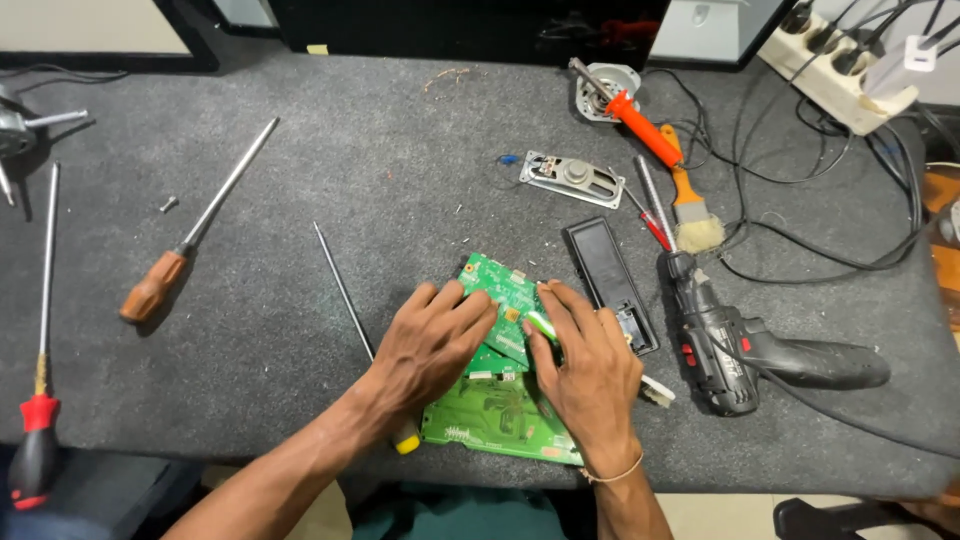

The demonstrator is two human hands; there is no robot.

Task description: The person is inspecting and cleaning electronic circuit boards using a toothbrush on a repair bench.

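1. Two flat green circuit boards [500, 415] lie stacked on the fuzzy grey surface [300, 180], left of the black cordless drill [740, 350].
2. The upper board's long axis tilts up-left.
3. Left hand [432, 340] presses the boards, fingers spread; right hand [590, 365] pinches a green-tipped tool [541, 324].

Bare forearms, no sleeves; thin tan band around the right hand's [592, 372] wrist.
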